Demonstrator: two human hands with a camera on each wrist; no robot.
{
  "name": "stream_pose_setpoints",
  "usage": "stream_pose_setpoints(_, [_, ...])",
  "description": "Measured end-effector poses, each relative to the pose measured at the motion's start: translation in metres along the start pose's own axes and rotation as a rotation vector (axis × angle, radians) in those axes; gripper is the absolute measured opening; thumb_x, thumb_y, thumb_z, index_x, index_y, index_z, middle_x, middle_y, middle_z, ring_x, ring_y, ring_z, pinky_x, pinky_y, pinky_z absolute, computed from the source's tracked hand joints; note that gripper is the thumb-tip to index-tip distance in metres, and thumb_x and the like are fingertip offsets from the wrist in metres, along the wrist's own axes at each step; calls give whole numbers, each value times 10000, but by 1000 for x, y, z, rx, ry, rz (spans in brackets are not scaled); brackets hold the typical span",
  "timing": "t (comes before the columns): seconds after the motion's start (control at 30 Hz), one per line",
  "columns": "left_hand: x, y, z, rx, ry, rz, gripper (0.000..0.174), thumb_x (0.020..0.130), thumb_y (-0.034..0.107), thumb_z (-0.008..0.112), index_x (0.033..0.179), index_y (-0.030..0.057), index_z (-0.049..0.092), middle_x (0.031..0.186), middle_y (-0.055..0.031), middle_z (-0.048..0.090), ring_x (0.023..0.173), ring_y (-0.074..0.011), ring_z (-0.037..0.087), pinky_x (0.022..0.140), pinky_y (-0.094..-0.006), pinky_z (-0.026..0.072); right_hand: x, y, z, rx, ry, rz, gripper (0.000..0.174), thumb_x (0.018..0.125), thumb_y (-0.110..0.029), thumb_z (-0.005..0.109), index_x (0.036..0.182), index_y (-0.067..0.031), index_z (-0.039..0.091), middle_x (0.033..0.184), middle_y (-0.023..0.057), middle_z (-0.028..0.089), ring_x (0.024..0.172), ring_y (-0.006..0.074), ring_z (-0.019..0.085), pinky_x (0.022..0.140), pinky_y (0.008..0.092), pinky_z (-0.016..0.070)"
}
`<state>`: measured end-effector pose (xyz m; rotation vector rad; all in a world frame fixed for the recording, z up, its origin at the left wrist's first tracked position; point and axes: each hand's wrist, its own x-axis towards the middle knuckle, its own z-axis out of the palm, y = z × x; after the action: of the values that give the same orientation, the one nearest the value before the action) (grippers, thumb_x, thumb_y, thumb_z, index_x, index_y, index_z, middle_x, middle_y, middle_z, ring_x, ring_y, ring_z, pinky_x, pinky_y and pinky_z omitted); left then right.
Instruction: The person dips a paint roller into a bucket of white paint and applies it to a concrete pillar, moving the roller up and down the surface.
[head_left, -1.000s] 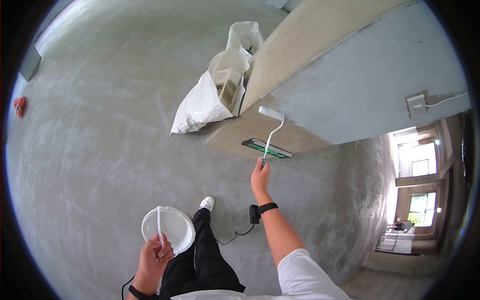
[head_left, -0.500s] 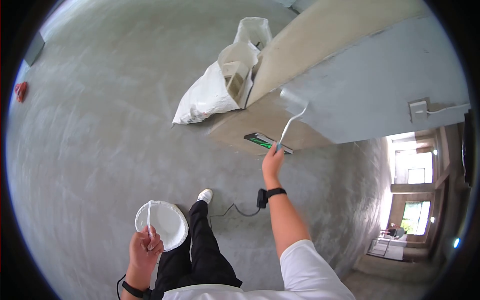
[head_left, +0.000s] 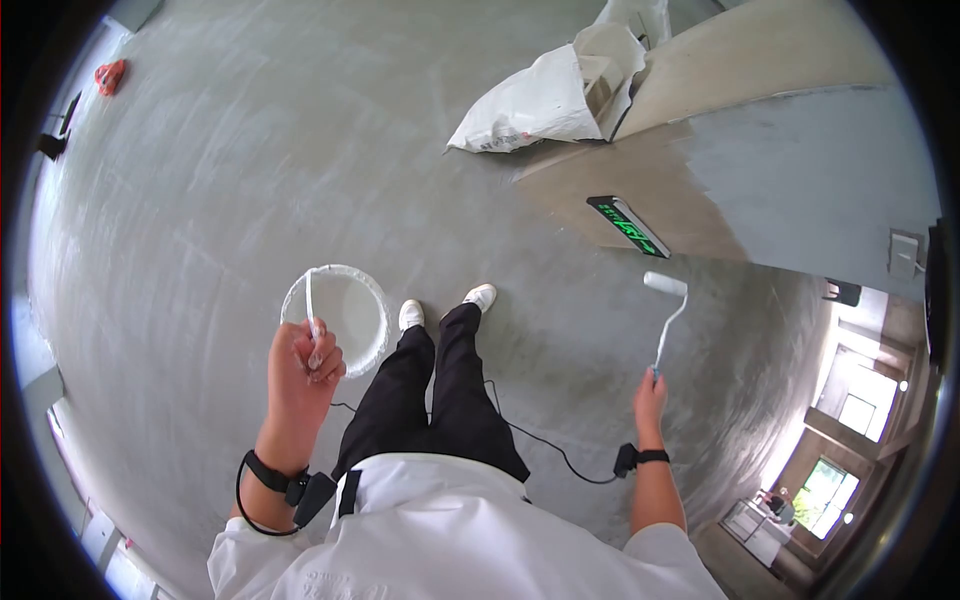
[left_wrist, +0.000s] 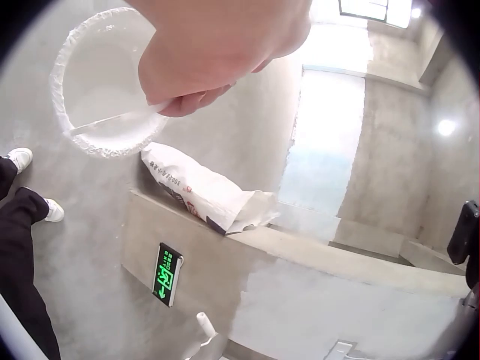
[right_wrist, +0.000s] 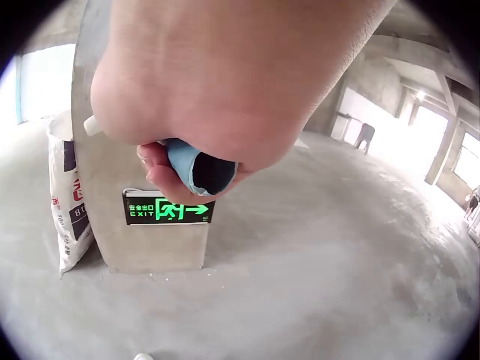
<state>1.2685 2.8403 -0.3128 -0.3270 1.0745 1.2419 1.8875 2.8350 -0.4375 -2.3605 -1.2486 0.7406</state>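
Note:
My left hand [head_left: 306, 360] grips the thin white handle [head_left: 309, 290] of a round bucket [head_left: 385, 325], whose rim is crusted with white paint. White smears mark the fingers. Out to the right, my right hand [head_left: 650, 402] is wrapped around the blue grip [right_wrist: 180, 159] of a paint roller [head_left: 665, 283]. The white roller head is up and apart from the wall in the head view. In the right wrist view, the hand covers most of the roller. Beyond it stands a low wall [head_left: 800, 170], partly coated grey-white and partly bare tan.
A green exit sign [head_left: 628, 226] is mounted on the wall's end. White woven sacks [head_left: 530, 105] with rubble lean beside the wall. A socket box [head_left: 904, 253] sits on the coated face. A red bag [head_left: 110, 77] lies far left. Cables [head_left: 550, 445] trail near the legs.
The roller has come away from the wall face and swung out to the right with my right hand. The view has turned, and the bucket appears higher, still held by my left hand.

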Motion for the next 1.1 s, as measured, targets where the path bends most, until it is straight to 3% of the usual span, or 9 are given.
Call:
stream_pose_setpoints(0.2, [-34,20,-19,-87,43,60,173,907,234,460,817,107,537,541,45,328,448,-82,276,486,-242,262,-82,7,-84,126,-73,178,307,1023,-326,511,805,-113,480,550,-49,400,424,58,379,378,247,302])
stream_pose_setpoints(0.37, [-35,19,-28,-59,-23,31,165,897,247,465,811,117,517,547,45,341,437,-82,279,466,-258,270,-113,10,-106,151,25,210,311,1028,-322,504,807,-106,481,549,-44,406,423,66,400,373,245,339])
stream_pose_setpoints(0.5, [-47,5,-18,18,-54,-3,175,899,259,462,811,118,517,545,46,338,423,-79,280,444,-254,270,-138,-13,-102,316,-11,140,318,1033,-315,492,806,-93,482,582,-20,449,439,82,425,403,262,400])
stream_pose_setpoints(0.73, [-98,-9,25,165,-345,-57,199,926,270,446,816,123,524,568,41,377,449,-67,311,458,-249,294,-160,-72,-116,488,-62,-78,267,1010,-267,537,846,-56,537,592,-20,470,477,81,471,438,260,410])
stream_pose_setpoints(0.83, [-115,-17,43,204,-380,-53,225,936,291,442,873,108,555,629,37,422,488,-72,353,507,-246,326,-164,-108,-129,391,-244,-92,254,986,-249,573,872,-23,551,601,4,466,531,92,495,490,279,436])
stream_pose_setpoints(0.9, [-135,-18,64,278,-466,-50,240,933,297,447,901,93,569,644,35,435,509,-77,356,527,-246,326,-171,-144,-150,155,-353,-297,258,944,-250,627,902,-7,550,627,80,541,580,195,571,566,331,467])
stream_pose_setpoints(1.0, [-166,-30,94,340,-503,-66,238,929,288,447,917,83,566,643,28,436,540,-78,349,536,-246,308,-194,-200,-181,-39,-375,-480,218,911,-229,656,987,-37,589,699,115,624,594,270,588,578,350,487])
stream_pose_setpoints(1.03, [-175,-35,102,354,-504,-58,238,929,288,447,917,83,566,643,28,436,540,-78,349,536,-246,308,-201,-206,-188,-24,-372,-482,218,911,-229,656,987,-37,589,699,115,624,594,270,588,578,350,487])
stream_pose_setpoints(1.1, [-184,-49,117,397,-554,-70,290,917,347,470,919,74,568,633,34,419,525,-69,341,537,-241,311,-205,-208,-199,-88,-451,-575,258,870,-252,686,1010,-44,628,795,183,660,714,374,620,648,412,498])
